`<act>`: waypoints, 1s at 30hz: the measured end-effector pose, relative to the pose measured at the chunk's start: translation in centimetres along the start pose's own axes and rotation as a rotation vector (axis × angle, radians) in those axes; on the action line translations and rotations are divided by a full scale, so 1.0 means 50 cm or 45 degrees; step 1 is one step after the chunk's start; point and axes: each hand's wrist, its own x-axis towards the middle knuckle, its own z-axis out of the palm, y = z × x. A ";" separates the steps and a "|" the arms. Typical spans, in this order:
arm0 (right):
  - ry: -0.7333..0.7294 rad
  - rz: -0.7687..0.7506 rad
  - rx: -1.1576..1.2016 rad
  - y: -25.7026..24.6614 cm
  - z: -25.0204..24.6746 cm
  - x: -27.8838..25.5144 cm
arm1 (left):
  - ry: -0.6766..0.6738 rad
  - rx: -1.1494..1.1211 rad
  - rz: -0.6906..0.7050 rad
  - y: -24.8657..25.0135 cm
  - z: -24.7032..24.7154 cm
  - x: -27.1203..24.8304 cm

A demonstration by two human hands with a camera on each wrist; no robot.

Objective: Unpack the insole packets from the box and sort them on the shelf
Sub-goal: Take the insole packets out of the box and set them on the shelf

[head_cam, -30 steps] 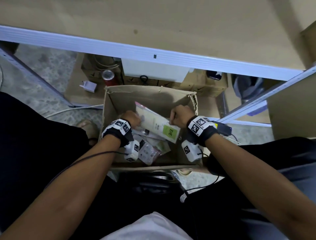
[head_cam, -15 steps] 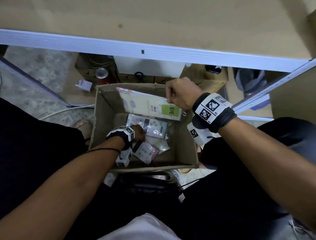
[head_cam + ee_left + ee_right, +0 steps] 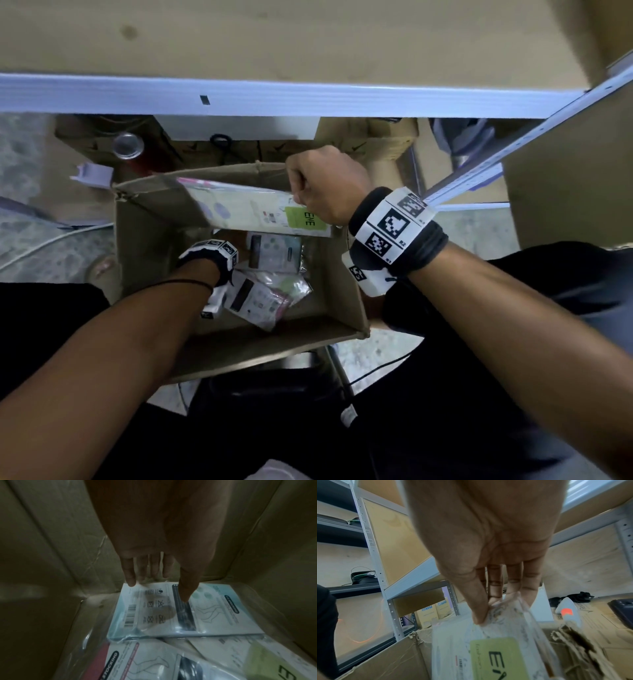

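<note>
An open cardboard box stands on the floor below me. My right hand pinches the top edge of a long pale insole packet with a green label and holds it over the box's far side. In the right wrist view, thumb and fingers clamp that packet. My left hand is deep in the box with straight fingers. Its fingertips reach the far edge of a pale blue packet and its thumb is over it. A pink-edged packet lies nearer.
A shelf board with a white metal edge runs across above the box. Under it sit a can, a white box and cardboard cartons. A white upright slants at the right. A cable crosses the floor.
The right hand has lifted the green-label packet up toward the box's far edge. The left hand let go of it and dropped down to the packets at the bottom.
</note>
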 end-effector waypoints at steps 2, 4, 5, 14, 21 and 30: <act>-0.002 0.019 -0.010 -0.005 -0.007 0.010 | -0.059 0.027 -0.037 -0.010 0.006 0.021; -0.020 0.019 -0.001 -0.015 -0.013 0.020 | -0.083 0.143 -0.067 -0.025 0.021 0.028; -0.032 0.019 -0.001 -0.020 -0.015 0.025 | -0.068 0.246 -0.082 -0.031 0.030 0.028; -0.123 0.064 0.065 -0.039 -0.009 0.057 | -0.020 0.097 -0.022 -0.053 0.061 0.022; -0.109 0.096 0.079 -0.026 -0.018 0.060 | -0.163 -0.554 0.144 -0.066 0.034 0.006; -0.059 0.120 0.099 -0.004 -0.022 0.064 | -0.199 -0.042 0.046 -0.098 0.059 -0.024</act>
